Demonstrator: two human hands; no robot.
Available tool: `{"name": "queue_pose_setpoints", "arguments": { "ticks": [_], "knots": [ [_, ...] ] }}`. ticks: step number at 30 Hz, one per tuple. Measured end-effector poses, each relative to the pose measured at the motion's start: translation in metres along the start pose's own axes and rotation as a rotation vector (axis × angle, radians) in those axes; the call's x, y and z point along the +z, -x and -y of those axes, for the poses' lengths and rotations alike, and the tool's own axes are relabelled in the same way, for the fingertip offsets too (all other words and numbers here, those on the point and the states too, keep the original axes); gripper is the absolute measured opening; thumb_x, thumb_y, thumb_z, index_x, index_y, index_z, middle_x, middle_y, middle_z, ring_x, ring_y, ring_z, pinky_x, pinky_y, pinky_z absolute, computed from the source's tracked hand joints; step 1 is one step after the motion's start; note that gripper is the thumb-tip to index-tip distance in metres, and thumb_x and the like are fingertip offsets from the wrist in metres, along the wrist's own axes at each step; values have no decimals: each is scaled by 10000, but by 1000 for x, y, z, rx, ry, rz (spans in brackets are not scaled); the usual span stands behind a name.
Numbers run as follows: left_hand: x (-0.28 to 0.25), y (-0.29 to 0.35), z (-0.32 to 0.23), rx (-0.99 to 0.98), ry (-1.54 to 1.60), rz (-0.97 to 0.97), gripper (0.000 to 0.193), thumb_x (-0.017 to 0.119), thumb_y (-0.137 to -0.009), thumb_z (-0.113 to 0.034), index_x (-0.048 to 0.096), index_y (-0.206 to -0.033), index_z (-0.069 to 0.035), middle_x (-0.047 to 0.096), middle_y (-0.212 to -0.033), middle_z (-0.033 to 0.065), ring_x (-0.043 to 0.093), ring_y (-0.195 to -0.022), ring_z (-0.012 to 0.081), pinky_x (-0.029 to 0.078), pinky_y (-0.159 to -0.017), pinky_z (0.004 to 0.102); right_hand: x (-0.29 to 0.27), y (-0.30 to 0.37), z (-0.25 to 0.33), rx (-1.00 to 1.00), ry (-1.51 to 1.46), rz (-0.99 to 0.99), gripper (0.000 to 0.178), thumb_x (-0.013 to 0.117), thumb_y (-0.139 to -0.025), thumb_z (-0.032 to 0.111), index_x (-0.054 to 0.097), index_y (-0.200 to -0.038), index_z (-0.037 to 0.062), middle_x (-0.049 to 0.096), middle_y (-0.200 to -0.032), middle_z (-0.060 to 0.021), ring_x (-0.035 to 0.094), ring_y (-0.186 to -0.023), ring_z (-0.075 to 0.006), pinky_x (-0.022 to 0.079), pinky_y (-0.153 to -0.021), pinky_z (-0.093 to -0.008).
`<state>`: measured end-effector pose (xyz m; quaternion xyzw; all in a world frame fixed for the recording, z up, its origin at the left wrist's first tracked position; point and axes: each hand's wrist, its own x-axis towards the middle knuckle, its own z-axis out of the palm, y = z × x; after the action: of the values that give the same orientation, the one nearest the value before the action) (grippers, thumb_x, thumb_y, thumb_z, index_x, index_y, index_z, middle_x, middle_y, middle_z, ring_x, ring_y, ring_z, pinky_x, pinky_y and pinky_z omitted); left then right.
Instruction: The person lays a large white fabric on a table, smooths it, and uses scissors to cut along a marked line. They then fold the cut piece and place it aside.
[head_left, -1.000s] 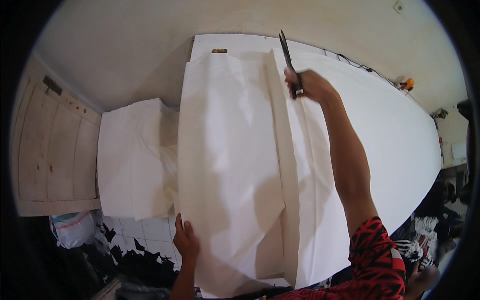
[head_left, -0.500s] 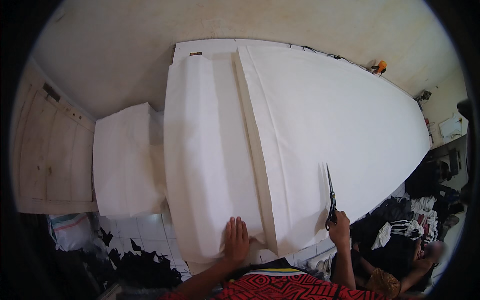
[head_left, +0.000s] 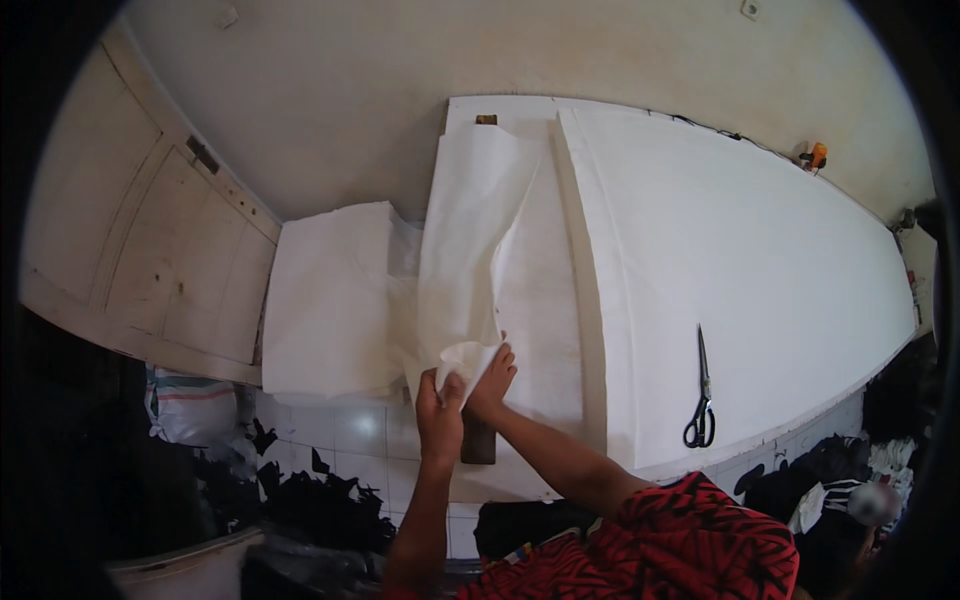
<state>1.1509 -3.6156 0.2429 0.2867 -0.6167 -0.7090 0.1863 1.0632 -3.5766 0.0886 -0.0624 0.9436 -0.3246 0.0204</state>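
Note:
My left hand [head_left: 441,415] grips the bunched near end of a white cloth [head_left: 465,250], its thumb on top. Close beside it, my right hand [head_left: 494,383] holds the same cloth near its right edge, fingers partly bent and some hidden behind the fabric. This cloth is lifted and folded back toward the left, baring the white table surface [head_left: 540,340]. Dark-handled scissors [head_left: 702,400] lie on the thick white fabric stack [head_left: 690,260] at the right, tips pointing away. Under my hands, a dark brown bar [head_left: 479,445] shows on the table.
Left of the table stands another white cloth pile [head_left: 330,300], with a door [head_left: 170,230] beyond. Black scraps [head_left: 325,510] and a white sack [head_left: 195,405] lie on the tiled floor. An orange tool [head_left: 816,157] sits at the far edge. Another person is at the lower right.
My right hand has put the scissors down on the stack and moved left to the cloth. My left hand, flat on the cloth before, now grips it. The cloth's right side is folded leftward.

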Motion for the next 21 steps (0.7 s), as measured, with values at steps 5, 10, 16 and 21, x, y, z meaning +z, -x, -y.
{"name": "queue_pose_setpoints", "arguments": {
  "ticks": [5,10,16,21],
  "knots": [
    [-18,22,24,168,-295,-3,595,927,-856,-131,642,-1354,30,748,-1229,160,707,-1153,222,533,-1057,365,-58,-87,-19,178,-347,261,674,810,-858,463,646,-1236,-70,704,-1218,-224,714,-1019,-407,578,-907,-455],
    [-26,36,105,142,-604,101,451,784,-870,-101,761,-1319,-63,803,-1138,190,780,-1035,352,601,-927,445,-230,-69,-53,311,-947,458,653,854,-778,298,657,-1249,-108,724,-1079,-163,712,-979,-259,572,-883,-389],
    [-23,53,169,605,-1066,141,629,769,-716,-133,764,-1345,-123,669,-763,100,672,-725,333,535,-672,462,-316,-11,-69,48,-261,41,682,855,-724,275,640,-1232,-128,708,-1122,-233,710,-1022,-355,563,-931,-439],
    [-25,54,178,631,-1074,141,636,770,-713,-132,761,-1349,-124,689,-797,96,682,-751,329,546,-691,463,-315,-29,-96,13,222,-138,622,840,-703,269,579,-1149,-77,616,-1149,-256,630,-1102,-438,554,-945,-515]
  ]
}}
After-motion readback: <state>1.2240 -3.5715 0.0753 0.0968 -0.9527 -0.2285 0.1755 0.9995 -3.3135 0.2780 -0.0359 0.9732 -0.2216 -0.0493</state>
